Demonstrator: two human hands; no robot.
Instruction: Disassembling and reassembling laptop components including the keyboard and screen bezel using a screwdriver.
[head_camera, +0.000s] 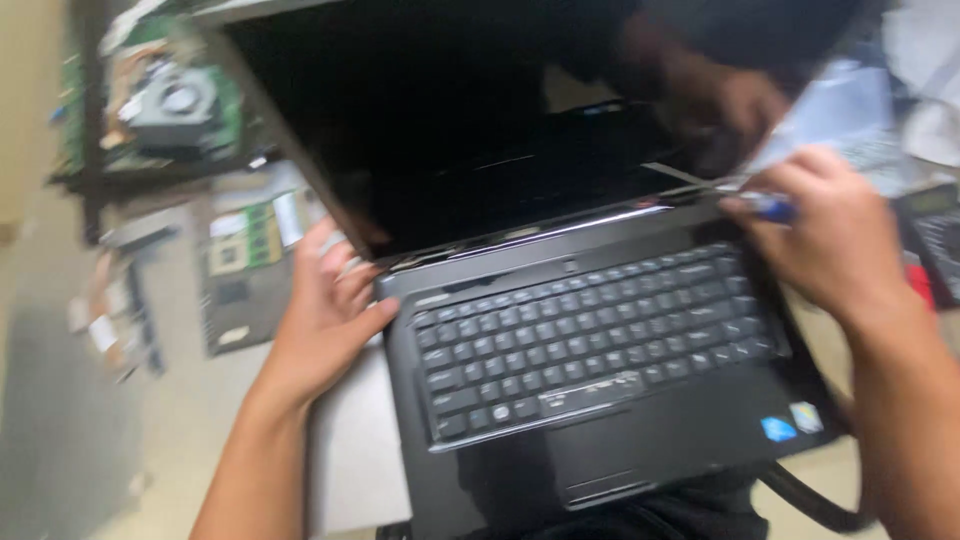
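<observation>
A black laptop (600, 420) lies open in front of me, its dark screen (440, 130) tilted back and its keyboard (590, 335) facing up. My left hand (320, 315) grips the laptop's left edge near the hinge, thumb on the top corner of the keyboard deck. My right hand (825, 235) is closed around a small tool with a blue handle (770, 207), its thin metal tip pointing at the right hinge area between screen and base. The picture is blurred by motion.
Circuit boards and a cooling fan (175, 100) lie on a dark shelf at the upper left. More boards and loose parts (245, 240) sit on the floor left of the laptop. A black cable (810, 500) runs at the lower right. Papers lie at the upper right.
</observation>
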